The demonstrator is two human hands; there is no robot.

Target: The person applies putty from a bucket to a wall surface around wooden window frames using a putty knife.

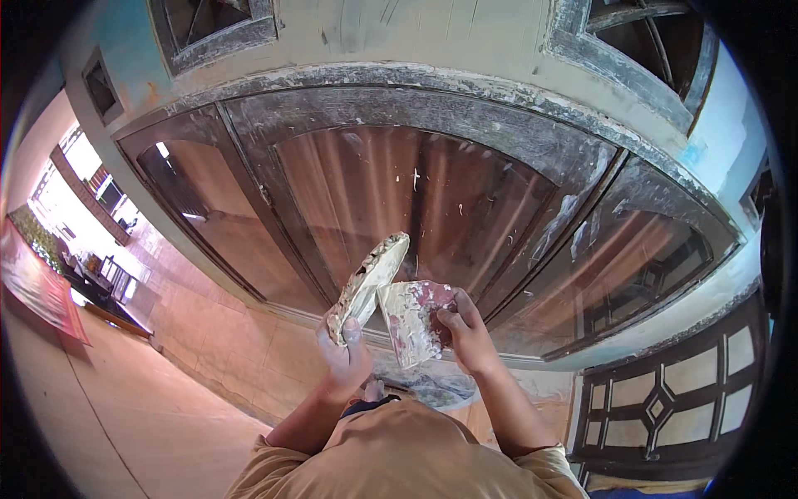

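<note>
In my left hand (345,356) is a long, narrow piece (370,279) coated with cream putty, its edge crusted and ragged; my thumb presses on its lower end. My right hand (470,334) grips a flat, reddish, roughly square spreader (414,320) smeared with cream putty. The spreader's left edge meets or nearly meets the lower side of the long piece; whether they touch is hard to tell. Both hands are closed, held in front of my chest before a dark wooden window (416,208) with glass panes.
White smears and specks mark the window frame (366,106). Above are vents with weathered frames (220,37). A dark panel with pale insets (661,407) stands at lower right. Tiled floor (216,333) runs left toward a bright opening and a red sheet (41,287).
</note>
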